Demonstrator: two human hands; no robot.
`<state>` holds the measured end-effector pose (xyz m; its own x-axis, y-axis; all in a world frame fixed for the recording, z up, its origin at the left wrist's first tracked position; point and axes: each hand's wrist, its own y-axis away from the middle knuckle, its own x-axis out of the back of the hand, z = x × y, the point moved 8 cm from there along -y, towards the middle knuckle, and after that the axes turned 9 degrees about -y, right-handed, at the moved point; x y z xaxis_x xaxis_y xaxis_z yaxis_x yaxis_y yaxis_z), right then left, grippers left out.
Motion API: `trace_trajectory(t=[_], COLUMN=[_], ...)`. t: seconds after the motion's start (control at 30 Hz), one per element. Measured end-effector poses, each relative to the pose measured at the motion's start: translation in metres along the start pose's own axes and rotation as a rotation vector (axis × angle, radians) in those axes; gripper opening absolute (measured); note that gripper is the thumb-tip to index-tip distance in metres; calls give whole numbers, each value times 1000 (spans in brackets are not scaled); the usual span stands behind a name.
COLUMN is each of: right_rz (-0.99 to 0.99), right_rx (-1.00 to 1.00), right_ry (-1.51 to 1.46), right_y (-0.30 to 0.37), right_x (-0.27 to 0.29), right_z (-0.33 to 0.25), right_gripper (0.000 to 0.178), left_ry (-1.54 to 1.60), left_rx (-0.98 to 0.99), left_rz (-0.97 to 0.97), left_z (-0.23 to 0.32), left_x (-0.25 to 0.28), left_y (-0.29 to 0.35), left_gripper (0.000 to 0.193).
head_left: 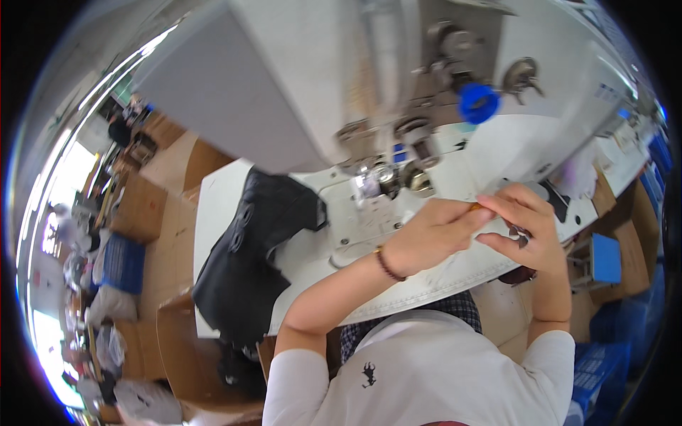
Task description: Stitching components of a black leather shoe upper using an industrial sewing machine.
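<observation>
My two hands meet over the right part of the white sewing table (455,273). My left hand (437,234) is closed, its fingertips pinched at a small orange piece (475,206) whose kind is too small to tell. From the other side, the index finger of my right hand (529,220) reaches to the same piece, its thumb lower and apart. Curled in the right fingers is a small dark metal object (521,236), mostly hidden. Black cloth (259,238) lies in folds at the table's left, touched by neither hand.
An industrial sewing machine (284,92) fills the far side, its metal needle parts (387,177) beyond my left hand. A blue knob (479,103) sticks out above. Cardboard boxes (195,355) stand at the left, and a blue stool (605,258) stands at the right.
</observation>
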<state>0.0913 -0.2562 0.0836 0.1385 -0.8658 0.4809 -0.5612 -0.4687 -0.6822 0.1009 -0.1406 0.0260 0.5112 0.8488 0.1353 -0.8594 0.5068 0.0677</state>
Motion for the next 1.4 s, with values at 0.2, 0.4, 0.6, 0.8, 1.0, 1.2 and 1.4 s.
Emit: trace_trajectory(t=[0.2,0.4,0.6,0.8,1.0,1.2,1.4], right_rz=[-183,459,635,652,837,881,995], right_rx=[266,127,324,347,184,292,157], right_ry=[133,100,198,168,-214,-103,-410], right_y=[-31,-36,-45,-61,-58,-60,-56], right_x=[-20,53,68,59,54,51,39], right_z=[-36,-15,-32,-33,-5,-13,6], right_gripper=[37,28,30,27,28,28,29], left_ry=[-4,-107,-183,-210,-239,-250,-275], left_rx=[-218,-404,-571,-599,-594,-556,-525], left_rz=[-18,198,231,245,273,273,277], left_z=[10,25,39,44,43,40,35], left_x=[-3,9,10,11,7,-4,-13], left_y=[11,42,59,60,53,41,36], left_gripper=[28,26,19,19,19,20,19])
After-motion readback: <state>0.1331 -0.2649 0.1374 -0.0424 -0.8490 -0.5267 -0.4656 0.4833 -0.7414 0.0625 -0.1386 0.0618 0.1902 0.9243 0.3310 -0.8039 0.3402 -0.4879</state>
